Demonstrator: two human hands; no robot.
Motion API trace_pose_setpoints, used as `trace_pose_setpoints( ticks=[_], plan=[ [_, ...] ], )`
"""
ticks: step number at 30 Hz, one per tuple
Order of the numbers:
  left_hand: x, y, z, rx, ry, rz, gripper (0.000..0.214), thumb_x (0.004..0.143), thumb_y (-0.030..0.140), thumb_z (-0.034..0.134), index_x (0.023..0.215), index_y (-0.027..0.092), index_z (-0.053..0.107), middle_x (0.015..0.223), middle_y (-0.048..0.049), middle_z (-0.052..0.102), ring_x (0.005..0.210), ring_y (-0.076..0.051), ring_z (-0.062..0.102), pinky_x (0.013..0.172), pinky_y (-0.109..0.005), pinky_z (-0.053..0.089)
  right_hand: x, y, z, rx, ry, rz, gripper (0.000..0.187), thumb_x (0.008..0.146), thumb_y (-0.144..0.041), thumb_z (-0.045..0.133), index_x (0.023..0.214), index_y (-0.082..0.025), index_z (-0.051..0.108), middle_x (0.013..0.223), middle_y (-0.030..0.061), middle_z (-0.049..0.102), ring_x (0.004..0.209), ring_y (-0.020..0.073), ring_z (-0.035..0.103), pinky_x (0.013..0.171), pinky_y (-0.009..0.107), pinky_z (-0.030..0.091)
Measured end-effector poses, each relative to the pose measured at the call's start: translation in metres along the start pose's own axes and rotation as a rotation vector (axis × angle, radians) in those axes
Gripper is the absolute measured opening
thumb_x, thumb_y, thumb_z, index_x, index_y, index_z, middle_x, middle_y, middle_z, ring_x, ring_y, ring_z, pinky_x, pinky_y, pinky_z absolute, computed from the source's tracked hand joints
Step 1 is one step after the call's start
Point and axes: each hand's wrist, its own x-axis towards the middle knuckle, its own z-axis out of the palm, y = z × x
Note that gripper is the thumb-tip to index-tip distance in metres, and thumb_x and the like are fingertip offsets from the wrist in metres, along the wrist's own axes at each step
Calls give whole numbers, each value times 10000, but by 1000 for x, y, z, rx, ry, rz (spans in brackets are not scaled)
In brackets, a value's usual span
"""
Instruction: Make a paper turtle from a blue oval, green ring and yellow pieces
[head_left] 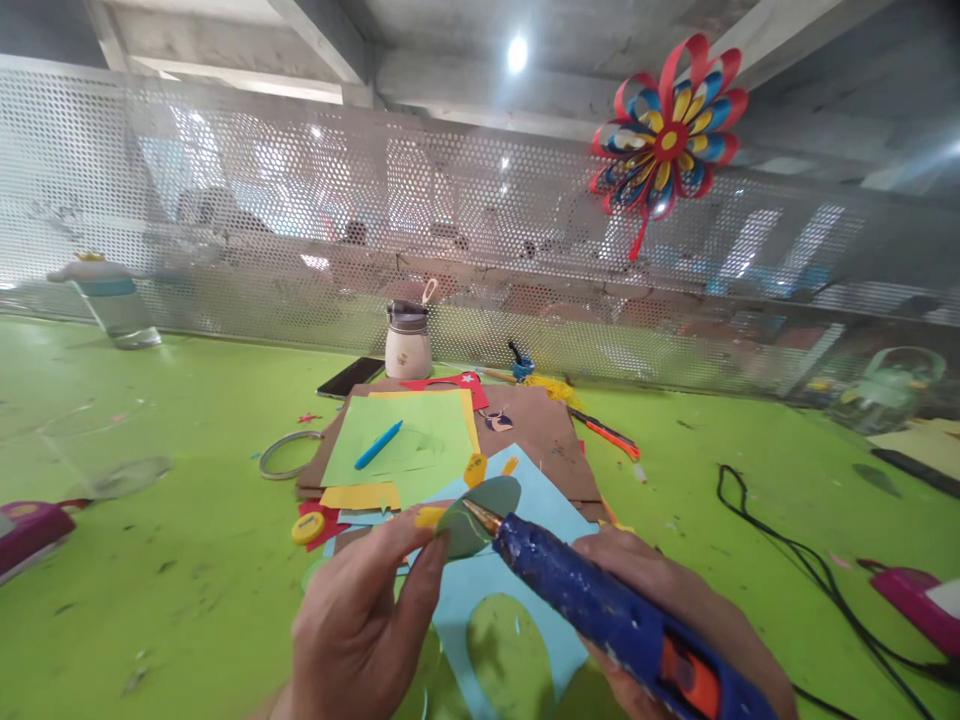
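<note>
My left hand pinches a dark green paper oval at its near left edge, between thumb and forefinger. A small yellow patch shows by the forefinger. In my right hand is a blue hot glue gun with an orange-red part near its rear. Its metal nozzle points up and left, at the face of the oval; whether the tip touches cannot be told. Below both hands lies a light blue paper sheet with a rounded cut-out. My right fingers are partly hidden behind the gun.
A light green sheet carries a blue marker on brown cardboard. Behind stand a phone and white bottle. A ring lies left, black cable right. A paper flower hangs before the perforated panel.
</note>
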Motion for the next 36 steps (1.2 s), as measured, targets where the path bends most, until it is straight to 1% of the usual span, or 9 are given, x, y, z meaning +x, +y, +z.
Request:
trace_pose_setpoints(
  ticks=[4, 7, 14, 16, 20, 25, 28, 33, 36],
  plan=[
    [0, 0, 1, 18, 37, 44, 85, 893, 200, 570, 961, 236, 605, 819, 41, 755, 603, -76, 667, 611, -139, 501, 0, -11, -10, 1, -5, -42, 215, 819, -256, 580, 1017, -250, 664, 842, 50, 769, 765, 227, 742, 678, 240, 570],
    [1, 3, 1, 29, 24, 52, 64, 905, 201, 553, 942, 235, 593, 811, 40, 757, 633, -79, 684, 635, -137, 509, 1, -15, -14, 6, -35, -44, 220, 809, -206, 576, 1012, -253, 647, 850, 42, 766, 773, 213, 743, 696, 228, 558],
    [4, 6, 0, 15, 1, 43, 54, 904, 197, 548, 921, 240, 575, 828, 41, 766, 684, -87, 707, 663, -142, 519, 1, -14, -13, 27, -47, -21, 193, 836, -231, 543, 992, -257, 653, 831, 52, 760, 756, 213, 740, 670, 238, 556],
    [2, 4, 0, 4, -7, 31, 58, 896, 187, 557, 913, 239, 577, 837, 38, 769, 690, -92, 711, 664, -148, 523, 0, -7, -7, 25, -1, -36, 192, 851, -325, 520, 946, -263, 674, 766, 58, 756, 670, 221, 735, 586, 246, 553],
    [-1, 1, 1, -3, -15, 12, 62, 880, 175, 575, 864, 234, 581, 844, 30, 772, 688, -102, 714, 668, -161, 529, -1, 3, 0, 44, 46, -38, 469, 834, -625, 410, 818, -261, 705, 623, 80, 718, 486, 236, 687, 425, 272, 508],
    [2, 5, 0, 10, 4, 29, 67, 891, 189, 563, 930, 240, 582, 817, 40, 763, 660, -90, 702, 651, -150, 524, -2, -11, -10, 59, -56, 34, 222, 864, -352, 517, 970, -255, 687, 793, 75, 755, 719, 241, 735, 635, 269, 564],
    [5, 7, -1, 8, 3, 39, 67, 900, 191, 550, 935, 241, 578, 816, 45, 761, 657, -83, 697, 643, -141, 519, -2, -19, -16, 58, -87, 41, 195, 823, -226, 567, 980, -252, 679, 828, 59, 759, 759, 223, 733, 692, 252, 561],
    [4, 5, 1, -19, 1, 43, 76, 887, 174, 557, 916, 241, 576, 805, 46, 758, 640, -88, 694, 632, -147, 523, 0, -13, -13, 30, 2, 6, 231, 833, -328, 550, 1001, -243, 683, 814, 67, 762, 723, 241, 735, 646, 272, 580],
    [4, 4, 2, -12, 11, 34, 122, 872, 153, 571, 955, 241, 583, 789, 47, 750, 602, -85, 677, 610, -149, 517, 1, -3, -8, 38, 54, -42, 276, 829, -432, 527, 930, -235, 692, 722, 71, 742, 588, 233, 717, 510, 268, 573]
  ],
)
